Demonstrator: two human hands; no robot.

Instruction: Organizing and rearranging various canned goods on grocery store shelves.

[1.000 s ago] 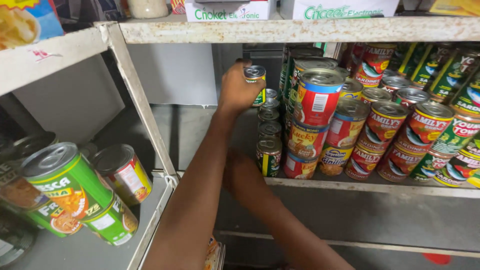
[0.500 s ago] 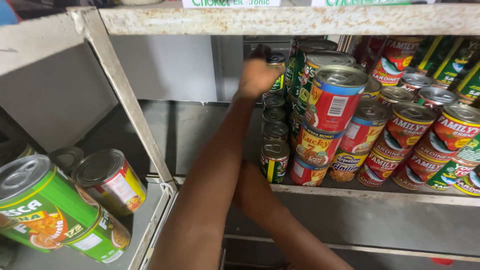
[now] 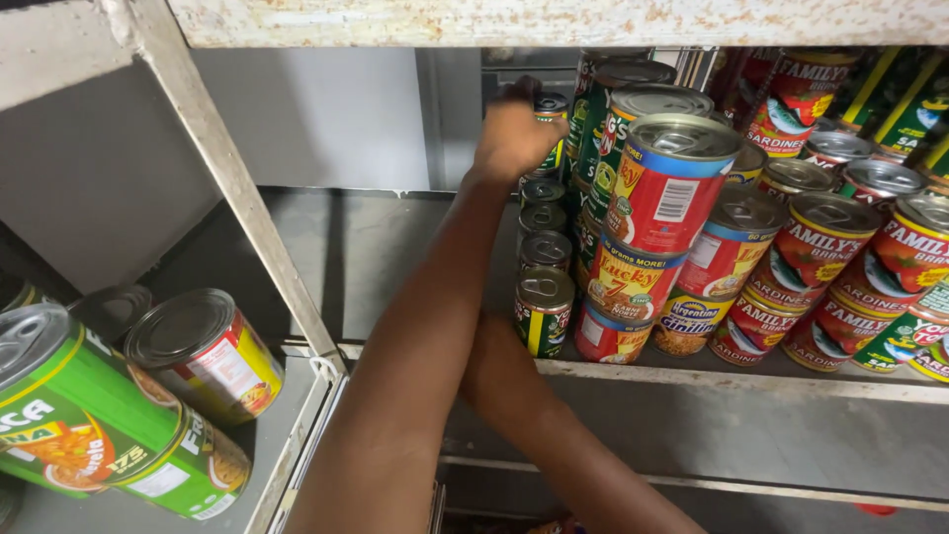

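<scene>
the left hand (image 3: 512,133) has its fingers wrapped around a small green can (image 3: 550,138) at the back of the shelf (image 3: 751,381), atop a row of small cans (image 3: 544,287). the right hand is hidden under the shelf; its fingers cannot be seen.

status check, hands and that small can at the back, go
Left hand closed on small green can, deep at the shelf's back. Right hand out of view below the shelf edge. Tall stacked cans crowd its right side.

red tall can (image 3: 668,188) | sardine cans (image 3: 840,237) (stacked) | green cans (image 3: 89,425) | metal shelf (image 3: 732,371)
</scene>
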